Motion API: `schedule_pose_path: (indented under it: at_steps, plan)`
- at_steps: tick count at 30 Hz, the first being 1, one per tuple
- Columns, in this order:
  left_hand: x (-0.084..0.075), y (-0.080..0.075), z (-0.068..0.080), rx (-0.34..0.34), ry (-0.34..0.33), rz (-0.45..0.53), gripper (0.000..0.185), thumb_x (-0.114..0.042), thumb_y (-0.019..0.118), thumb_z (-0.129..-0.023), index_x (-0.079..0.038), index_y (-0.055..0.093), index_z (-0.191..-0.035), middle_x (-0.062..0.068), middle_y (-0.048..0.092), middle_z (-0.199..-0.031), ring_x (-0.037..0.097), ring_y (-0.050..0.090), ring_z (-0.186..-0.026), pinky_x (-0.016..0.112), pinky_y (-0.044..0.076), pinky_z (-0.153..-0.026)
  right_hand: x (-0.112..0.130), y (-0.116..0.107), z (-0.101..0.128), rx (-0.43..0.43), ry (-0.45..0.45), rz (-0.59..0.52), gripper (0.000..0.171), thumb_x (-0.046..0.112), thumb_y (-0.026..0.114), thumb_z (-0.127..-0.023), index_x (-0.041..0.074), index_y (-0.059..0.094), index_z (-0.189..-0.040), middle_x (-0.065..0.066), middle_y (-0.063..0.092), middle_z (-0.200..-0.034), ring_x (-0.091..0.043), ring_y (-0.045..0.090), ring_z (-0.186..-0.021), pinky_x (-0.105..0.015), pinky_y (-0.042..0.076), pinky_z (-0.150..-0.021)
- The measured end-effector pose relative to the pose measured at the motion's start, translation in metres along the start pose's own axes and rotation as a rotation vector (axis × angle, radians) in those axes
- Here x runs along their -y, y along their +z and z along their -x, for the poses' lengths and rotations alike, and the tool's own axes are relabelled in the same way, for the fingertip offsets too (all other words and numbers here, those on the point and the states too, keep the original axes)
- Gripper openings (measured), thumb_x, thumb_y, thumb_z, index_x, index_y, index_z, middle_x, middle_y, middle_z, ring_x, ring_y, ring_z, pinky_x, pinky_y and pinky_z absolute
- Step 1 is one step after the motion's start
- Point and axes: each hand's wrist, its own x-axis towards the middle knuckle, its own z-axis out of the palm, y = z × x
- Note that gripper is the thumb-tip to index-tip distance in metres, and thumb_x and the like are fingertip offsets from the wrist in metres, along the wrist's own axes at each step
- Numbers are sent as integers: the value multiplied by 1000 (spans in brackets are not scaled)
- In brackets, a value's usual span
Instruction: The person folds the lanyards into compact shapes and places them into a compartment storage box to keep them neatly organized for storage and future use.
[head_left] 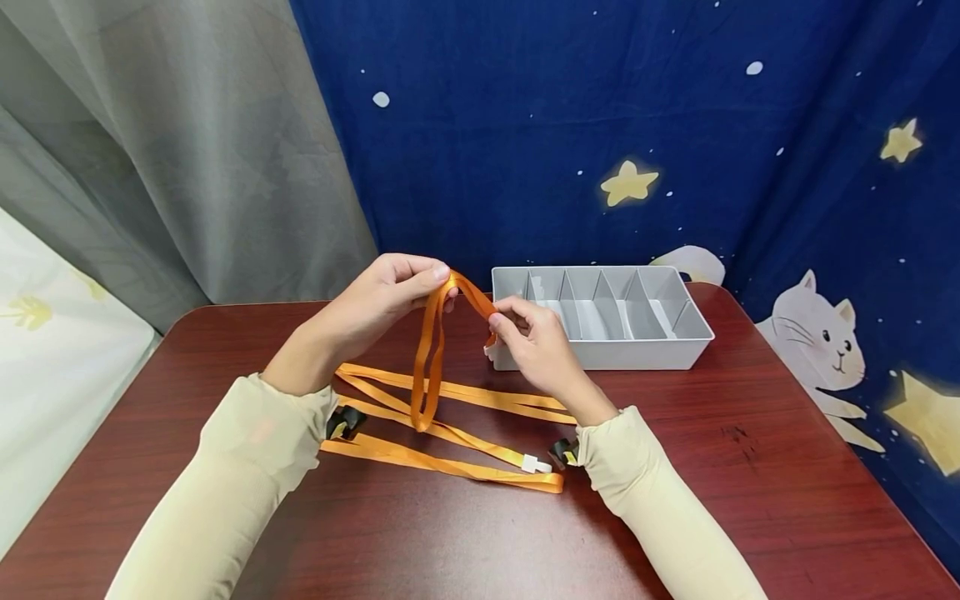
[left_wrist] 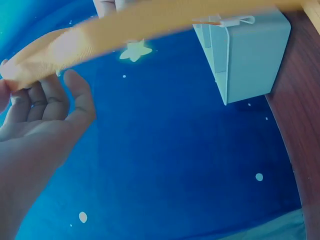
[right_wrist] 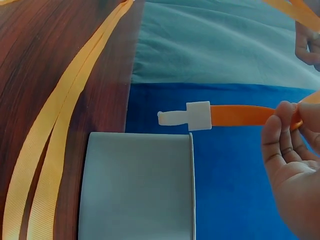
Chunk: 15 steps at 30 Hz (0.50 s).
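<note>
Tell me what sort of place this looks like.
Probably a curtained-off corner indoors, perhaps arranged for tabletop work: a reddish-brown table stands before a star-patterned blue curtain, with a grey curtain hanging to its left.

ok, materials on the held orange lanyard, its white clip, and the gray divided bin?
Orange lanyard: probably woven synthetic ribbon, satiny; fine ribbing and sheen show.
White clip: likely moulded plastic, matte; blocky, evenly coloured.
Gray bin: likely rigid plastic, smooth, low gloss; thin, uniform walls.
</note>
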Motion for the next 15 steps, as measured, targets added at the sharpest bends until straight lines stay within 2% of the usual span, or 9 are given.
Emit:
schedule_pose_path:
  at_steps: [3,8,10,15]
  plan:
    - [-3,0,2,18,34,9,29,-14,47,-104,1,62,-85,8,58,-83,24,54,-87,34,48,-89,-1,0,0,6,4,-9,14,7,58,-101,-1,67,-106,-11,67,-84,-35,69,-74,-31,56,-72]
    - [-6,3,3,2,102,-24,27,-16,52,-103,-3,64,-82,6,56,-81,23,51,-84,35,48,-84,-2,2,2,1,-30,-1,16,9,59,-100,-1,68,-109,-13,66,-89,-34,69,-74,-30,57,-73]
    - [-5,5,3,-18,128,-28,26,-16,53,-102,-7,67,-81,4,56,-80,23,50,-84,34,47,-82,-2,4,3,-17,-73,25,16,10,61,-99,0,70,-109,-12,66,-89,-30,68,-74,-29,56,-71]
    - [-6,8,3,-56,193,8,23,-12,56,-101,-9,71,-84,6,60,-81,25,53,-84,34,48,-78,0,11,3,-79,-224,142,17,8,69,-94,5,73,-110,-7,68,-91,-18,62,-76,-30,53,-66]
